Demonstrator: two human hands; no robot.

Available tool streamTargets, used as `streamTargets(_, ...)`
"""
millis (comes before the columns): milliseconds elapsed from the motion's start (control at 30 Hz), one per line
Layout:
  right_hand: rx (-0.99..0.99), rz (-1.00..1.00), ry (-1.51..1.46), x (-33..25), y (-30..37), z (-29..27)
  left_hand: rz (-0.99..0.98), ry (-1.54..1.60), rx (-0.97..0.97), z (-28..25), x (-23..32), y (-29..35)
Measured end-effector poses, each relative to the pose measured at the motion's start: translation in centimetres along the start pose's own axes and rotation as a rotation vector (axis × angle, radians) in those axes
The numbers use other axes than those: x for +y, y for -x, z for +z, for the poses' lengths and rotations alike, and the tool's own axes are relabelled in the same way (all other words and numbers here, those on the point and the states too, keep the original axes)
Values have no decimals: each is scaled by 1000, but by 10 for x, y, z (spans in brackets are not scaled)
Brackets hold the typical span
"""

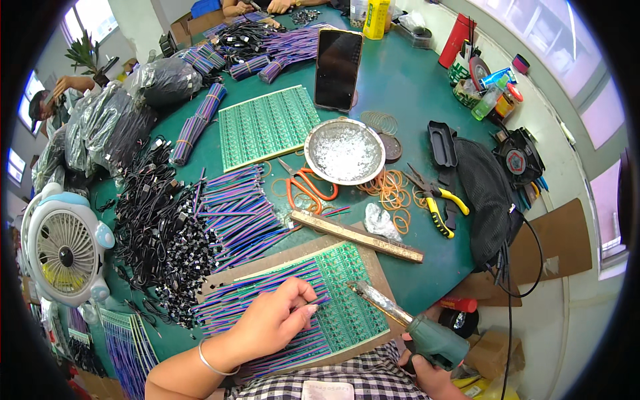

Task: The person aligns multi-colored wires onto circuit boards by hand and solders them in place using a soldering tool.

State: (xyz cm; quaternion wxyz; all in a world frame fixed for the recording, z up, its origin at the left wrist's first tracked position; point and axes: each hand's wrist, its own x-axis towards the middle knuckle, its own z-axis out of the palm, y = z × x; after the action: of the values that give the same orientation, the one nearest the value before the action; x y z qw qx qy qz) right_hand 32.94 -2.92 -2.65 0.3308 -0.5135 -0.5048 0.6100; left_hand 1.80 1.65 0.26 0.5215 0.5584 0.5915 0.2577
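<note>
In front of me a green panel of small circuit boards (347,300) lies on a brown board (380,273). Rows of purple, blue and black wires (267,283) cover its left part. My left hand (280,317), a bangle on its wrist, is closed over these wires, thumb and fingertips pinching a wire by the bare boards. My right hand (427,373) grips a soldering iron (433,340) with a thick green body. Its metal barrel slants up and left, the tip just above the panel. A wooden bar (353,235) lies across the brown board's far edge.
A metal bowl (345,152) with whitish bits stands mid-table, near orange scissors (303,190), rubber bands (390,193) and yellow-handled pliers (437,203). Behind are another panel (267,127) and an upright phone (337,70). Black cables (150,213) and a fan (67,250) crowd the left.
</note>
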Motion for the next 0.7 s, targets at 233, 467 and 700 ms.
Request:
streamTargets(233, 8, -62, -471, -22, -16, 15, -50, 342, -100, 10, 3, 2)
streamTargets(467, -91, -1, -128, -46, -48, 45, 16, 453, -317, 35, 23, 4)
streamTargets(700, -64, -19, 16, -36, -53, 51, 77, 217, -342, 41, 28, 2)
